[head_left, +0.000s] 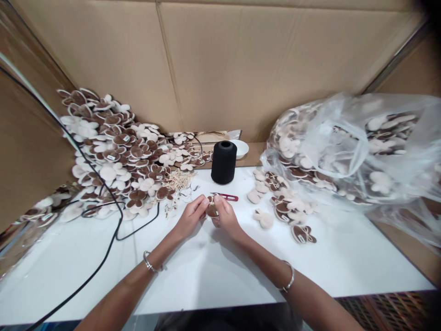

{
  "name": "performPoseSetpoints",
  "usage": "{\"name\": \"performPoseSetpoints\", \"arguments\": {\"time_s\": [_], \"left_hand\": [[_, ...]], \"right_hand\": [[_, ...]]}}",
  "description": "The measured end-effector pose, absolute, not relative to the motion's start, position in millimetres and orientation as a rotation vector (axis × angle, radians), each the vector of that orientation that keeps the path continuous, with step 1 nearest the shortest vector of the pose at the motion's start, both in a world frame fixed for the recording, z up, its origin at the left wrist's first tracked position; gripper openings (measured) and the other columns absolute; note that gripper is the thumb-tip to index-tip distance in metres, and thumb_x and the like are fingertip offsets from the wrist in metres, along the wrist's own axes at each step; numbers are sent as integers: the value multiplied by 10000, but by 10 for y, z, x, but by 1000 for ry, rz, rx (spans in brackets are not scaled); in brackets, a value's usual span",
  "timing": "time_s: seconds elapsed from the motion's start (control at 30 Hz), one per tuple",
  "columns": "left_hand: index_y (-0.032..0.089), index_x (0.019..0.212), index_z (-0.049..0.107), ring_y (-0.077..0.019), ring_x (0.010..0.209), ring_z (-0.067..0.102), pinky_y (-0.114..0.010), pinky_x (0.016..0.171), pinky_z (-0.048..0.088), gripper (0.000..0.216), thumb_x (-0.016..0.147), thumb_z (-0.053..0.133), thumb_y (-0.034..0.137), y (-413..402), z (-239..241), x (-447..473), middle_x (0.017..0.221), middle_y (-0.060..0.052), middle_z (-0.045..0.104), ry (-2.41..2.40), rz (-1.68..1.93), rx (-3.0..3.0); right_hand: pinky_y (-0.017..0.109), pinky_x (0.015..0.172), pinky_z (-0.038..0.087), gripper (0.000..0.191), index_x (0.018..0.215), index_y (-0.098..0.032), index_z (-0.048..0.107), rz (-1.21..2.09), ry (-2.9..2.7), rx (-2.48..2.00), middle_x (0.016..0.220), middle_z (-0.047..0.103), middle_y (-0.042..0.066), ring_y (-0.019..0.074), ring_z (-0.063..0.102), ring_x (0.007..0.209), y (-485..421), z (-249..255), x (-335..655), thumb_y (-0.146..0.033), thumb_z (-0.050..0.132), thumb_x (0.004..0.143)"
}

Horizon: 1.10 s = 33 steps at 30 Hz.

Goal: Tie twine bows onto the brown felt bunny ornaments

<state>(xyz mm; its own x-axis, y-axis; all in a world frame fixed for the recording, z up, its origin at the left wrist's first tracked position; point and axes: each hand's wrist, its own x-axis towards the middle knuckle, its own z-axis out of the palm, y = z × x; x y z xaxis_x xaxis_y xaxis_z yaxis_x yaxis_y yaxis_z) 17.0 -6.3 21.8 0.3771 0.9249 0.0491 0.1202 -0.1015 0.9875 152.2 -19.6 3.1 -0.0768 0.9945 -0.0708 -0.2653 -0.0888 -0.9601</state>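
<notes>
Between my two hands is a small brown bunny-shaped fabric patch [212, 211], partly covered by the fingers. My left hand [193, 214] pinches at its left side, thumb toward the patch; whether it grips the patch or a cord on it is hard to make out. My right hand [225, 216] is closed on the patch from the right, thumb on top. Just behind the fingers lie red thread snips [229, 197]. A black thread cone [223, 163] stands upright beyond them. To the right are finished-looking patches with cord bows, such as a brown bunny patch [303, 234].
A large heap of brown and cream patches [113, 156] rises at the left. Beside it lies a pile of cut cream cords [179, 179]. A clear plastic bag [351, 151] full of patches sits at the right. A black cable [113, 239] crosses the white table [241, 285]. A white bowl [242, 149] stands behind the cone.
</notes>
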Motion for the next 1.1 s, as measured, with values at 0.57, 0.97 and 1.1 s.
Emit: {"name": "performPoseSetpoints", "arguments": {"time_s": [0.57,0.97,1.1], "left_hand": [[222,747,405,-151,515,524,-261,535,362,286,980,265,312,-175,195,221,595,5,540,1374,885,2197],[207,694,367,-110,556,373,-232,533,346,401,966,352,502,-236,178,384,606,43,407,1234,1201,1509],[206,687,364,-108,562,356,-231,540,340,410,953,374,517,-213,203,369,608,47,381,1211,1214,1453]], "right_hand": [[255,537,331,301,754,-239,360,1074,-1379,-1205,628,448,-35,139,425,556,-272,-1,1503,-441,338,976],[198,407,246,377,797,-228,394,1525,-931,-982,628,297,-77,74,285,468,-247,19,1399,-583,502,866],[210,422,275,362,805,-233,392,1454,-1006,-1022,632,345,-64,93,331,487,-255,68,1421,-580,452,893]]}}
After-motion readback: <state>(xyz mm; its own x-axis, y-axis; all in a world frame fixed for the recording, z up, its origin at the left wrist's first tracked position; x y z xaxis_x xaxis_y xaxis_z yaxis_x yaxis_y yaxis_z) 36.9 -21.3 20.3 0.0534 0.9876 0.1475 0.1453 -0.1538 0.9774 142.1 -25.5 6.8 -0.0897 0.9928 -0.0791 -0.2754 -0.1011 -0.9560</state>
